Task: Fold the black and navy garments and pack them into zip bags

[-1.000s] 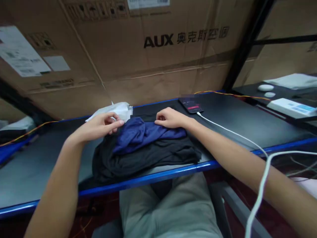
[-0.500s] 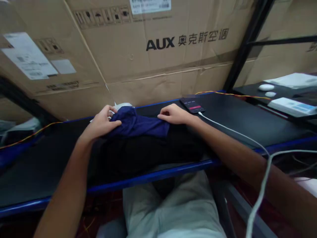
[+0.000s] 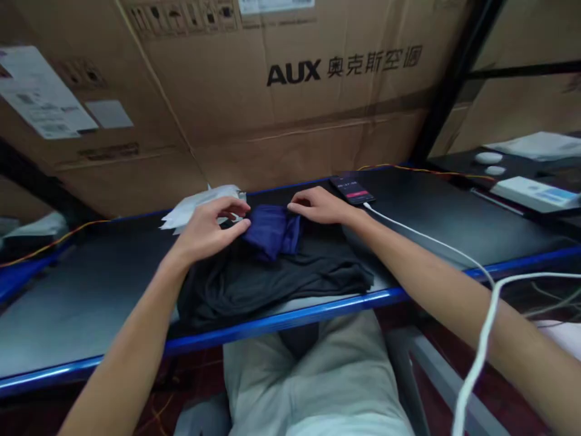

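Shortened since the earlier head view from a long strip to a compact bundle: navy-blue cloth [image 3: 267, 233], with left hand [image 3: 204, 230] shifted inward toward right hand [image 3: 320, 206]. Lies now partly over dark, crumpled fabric [image 3: 272, 284], near the front edge of the blue-edged worktop [image 3: 91, 284]. Just behind left hand, shows white packaging [image 3: 195, 206]; beyond right hand, a smartphone [image 3: 351, 189] with white charging cable [image 3: 422, 239] plugged into its near end; along the back, a cardboard box [image 3: 318, 133].

Looks thin, light and limp, so likely to sag and crease under any push, with little risk of breaking. Seems soft and perhaps slightly slippery between layers. Best taken at both outer sides, with all layers pinched together between thumb and fingertips; if held by only the top layer, likely to let the lower folds slide loose.

At left hand: thumb and fingers curved and clearly parted, with thumb tip at the left edge of navy-blue cloth, apparently touching, not clasping. At right hand: thumb and forefinger nearly together at the upper right corner; cannot tell whether pinching fabric or only resting against it.
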`<state>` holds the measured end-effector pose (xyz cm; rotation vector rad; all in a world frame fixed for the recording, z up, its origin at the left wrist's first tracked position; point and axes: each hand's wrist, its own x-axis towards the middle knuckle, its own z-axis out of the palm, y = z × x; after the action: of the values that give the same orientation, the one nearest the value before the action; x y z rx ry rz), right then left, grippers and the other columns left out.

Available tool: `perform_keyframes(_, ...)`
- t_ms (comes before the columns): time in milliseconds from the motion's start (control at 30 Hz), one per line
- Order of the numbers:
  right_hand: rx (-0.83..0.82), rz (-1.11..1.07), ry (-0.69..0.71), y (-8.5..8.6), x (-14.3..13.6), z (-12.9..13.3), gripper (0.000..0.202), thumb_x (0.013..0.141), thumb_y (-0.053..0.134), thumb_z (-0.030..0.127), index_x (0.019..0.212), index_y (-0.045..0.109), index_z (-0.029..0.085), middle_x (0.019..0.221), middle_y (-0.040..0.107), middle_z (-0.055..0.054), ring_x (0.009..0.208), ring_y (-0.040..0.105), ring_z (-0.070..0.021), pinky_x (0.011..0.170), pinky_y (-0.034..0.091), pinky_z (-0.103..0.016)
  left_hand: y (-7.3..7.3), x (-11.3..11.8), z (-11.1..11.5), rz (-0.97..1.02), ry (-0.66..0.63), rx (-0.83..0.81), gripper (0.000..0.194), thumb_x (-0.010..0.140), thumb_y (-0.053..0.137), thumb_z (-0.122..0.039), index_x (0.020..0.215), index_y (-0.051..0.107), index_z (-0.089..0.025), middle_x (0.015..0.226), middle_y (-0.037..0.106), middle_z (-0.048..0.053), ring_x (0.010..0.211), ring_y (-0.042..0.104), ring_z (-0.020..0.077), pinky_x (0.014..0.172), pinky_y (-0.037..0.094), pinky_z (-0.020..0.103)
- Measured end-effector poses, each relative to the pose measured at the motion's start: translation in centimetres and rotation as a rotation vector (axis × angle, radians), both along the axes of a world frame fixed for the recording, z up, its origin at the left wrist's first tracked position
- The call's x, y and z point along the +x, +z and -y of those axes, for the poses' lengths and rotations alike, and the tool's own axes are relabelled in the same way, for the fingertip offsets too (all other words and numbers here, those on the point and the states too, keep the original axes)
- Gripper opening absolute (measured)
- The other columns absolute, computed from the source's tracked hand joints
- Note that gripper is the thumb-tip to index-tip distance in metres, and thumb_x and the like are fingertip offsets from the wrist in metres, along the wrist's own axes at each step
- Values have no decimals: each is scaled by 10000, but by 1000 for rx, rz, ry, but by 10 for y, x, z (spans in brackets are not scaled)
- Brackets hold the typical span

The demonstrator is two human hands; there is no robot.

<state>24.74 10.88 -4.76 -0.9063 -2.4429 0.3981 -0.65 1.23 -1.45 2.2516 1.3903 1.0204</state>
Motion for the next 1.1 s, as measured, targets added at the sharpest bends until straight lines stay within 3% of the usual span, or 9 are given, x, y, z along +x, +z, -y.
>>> perform_keyframes(167,-103,115,-5,3,-1,5,561,969,418,561,921,740,105,856,721,-81,737,603,-164,679,385,-262,-10,1,-6,-254,72,-2,415,828,614,-558,998,682,-186,984,715,77,902,655,246,775,540,362)
perform_keyframes(300,-188,149,42,8,1,6,647,919,413,672,941,754,124,898,733,-73,791,631,-190,702,411,-273,-11,12,2,-322,4,-34,647,752,678,-639,1218,599,-198,1216,650,102,1086,610,290,937,503,421)
perform_keyframes(400,-254,176,81,9,4,5,500,839,617,577,1040,749,139,977,746,-76,848,651,-199,732,447,-269,-12,18,5,-340,-35,-53,744,698,721,-646,1284,557,-219,1320,590,101,1194,557,312,1050,436,455)
perform_keyframes(500,-276,192,81,9,6,2,436,757,741,389,1107,727,129,1007,745,-83,857,659,-194,739,476,-260,-15,18,2,-227,76,-128,765,728,655,-680,1310,524,-201,1347,564,119,1167,575,311,1009,469,449)
perform_keyframes(633,-277,177,87,7,6,0,389,747,750,339,1079,731,138,1000,746,-78,858,667,-190,748,498,-260,-17,14,-4,-219,317,-268,822,668,662,-733,1246,535,-163,1134,633,127,1012,626,317,904,503,459)
perform_keyframes(700,-286,144,85,6,5,0,405,744,761,349,1083,722,129,1014,742,-86,863,668,-188,755,506,-263,-19,12,-6,-243,319,-296,799,621,709,-715,1190,544,-179,1053,635,100,990,626,313,901,495,456)
perform_keyframes(867,-306,-48,52,6,4,-1,440,806,715,394,1117,679,85,1026,729,-115,878,665,-182,790,514,-287,-22,10,-9,-101,217,-115,610,654,729,-497,1124,457,-218,964,587,34,904,613,247,833,505,397)
perform_keyframes(1033,-267,-260,14,9,3,-1,383,864,648,418,1090,675,111,1058,728,-106,924,658,-180,839,511,-307,-12,6,-5,-58,324,113,619,664,724,-349,1183,417,-210,1064,570,67,999,596,252,870,498,397)
perform_keyframes(1100,-261,-303,2,9,2,-1,380,879,629,438,1080,676,119,1055,728,-101,937,658,-182,853,510,-311,-8,7,-1,-86,194,117,621,694,725,-362,1223,433,-222,1150,584,81,1088,590,264,922,492,403)
